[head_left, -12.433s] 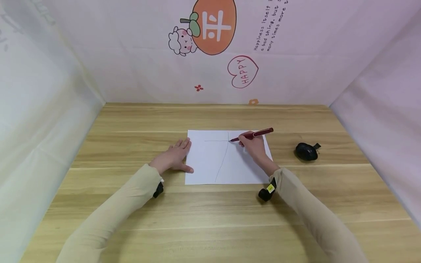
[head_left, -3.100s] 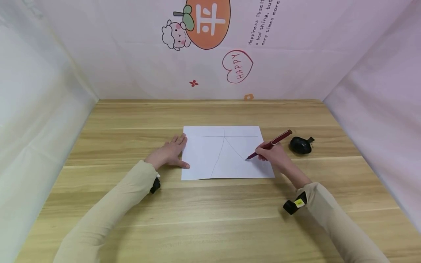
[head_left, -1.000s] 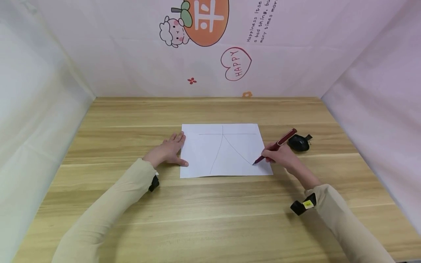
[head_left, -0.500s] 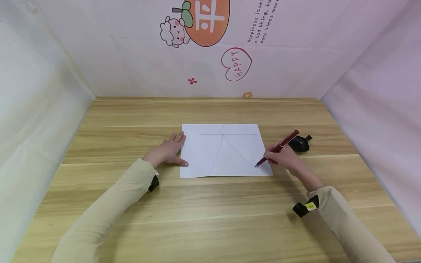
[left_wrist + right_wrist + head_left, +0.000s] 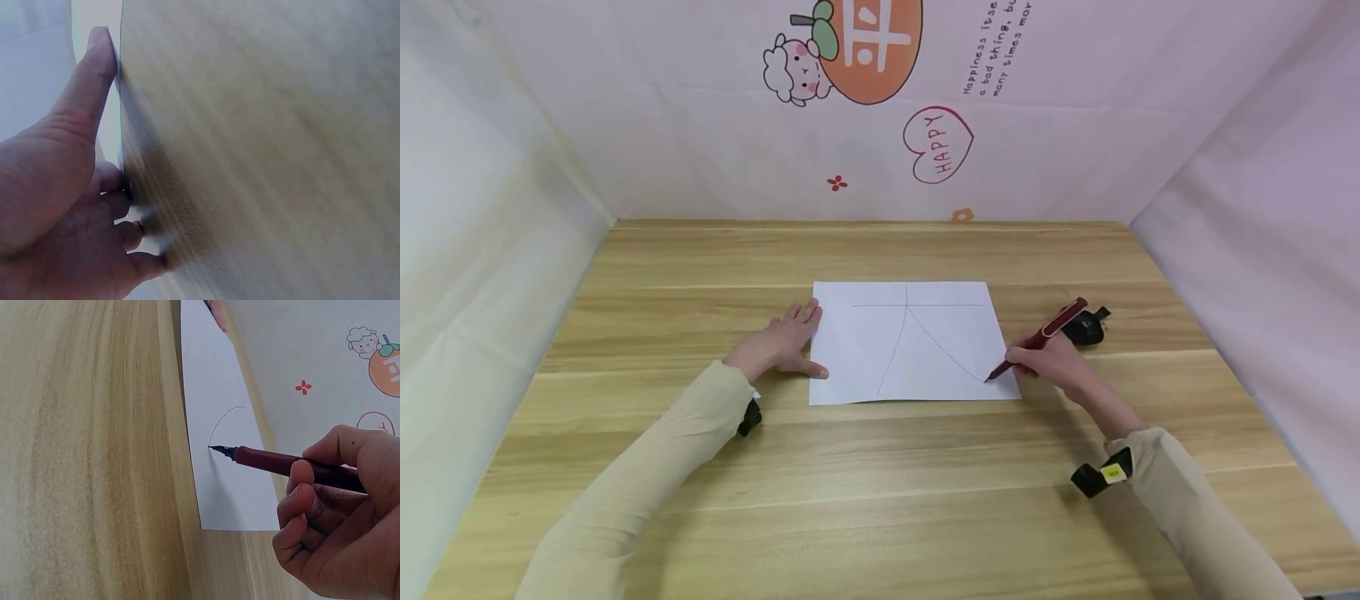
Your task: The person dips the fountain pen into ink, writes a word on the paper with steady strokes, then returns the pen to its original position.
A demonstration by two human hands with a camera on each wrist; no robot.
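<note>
A white sheet of paper (image 5: 857, 350) lies on the wooden table, with thin dark lines on it: a horizontal one, a short vertical one crossing it, and two strokes running down and apart. My left hand (image 5: 784, 342) rests flat at the sheet's left edge, thumb on the paper and fingers spread. In my right hand (image 5: 1048, 362) I pinch a dark red fountain pen (image 5: 1063, 317). Its nib touches the paper near the lower right corner, at the end of the right-hand stroke. The right wrist view shows the fountain pen (image 5: 269, 460) and its metal nib up close.
A small black object (image 5: 1084, 328), rounded with a short tab, lies just beyond my right hand, partly hidden by it and the pen. The wooden table (image 5: 865, 483) reaches to a printed white cloth (image 5: 700, 150) behind, with cloth at both sides.
Since the earliest frame, the horizontal line has grown rightward and the right-hand diagonal has appeared. My right hand and pen have moved down and right. The left hand stays at the paper's edge.
</note>
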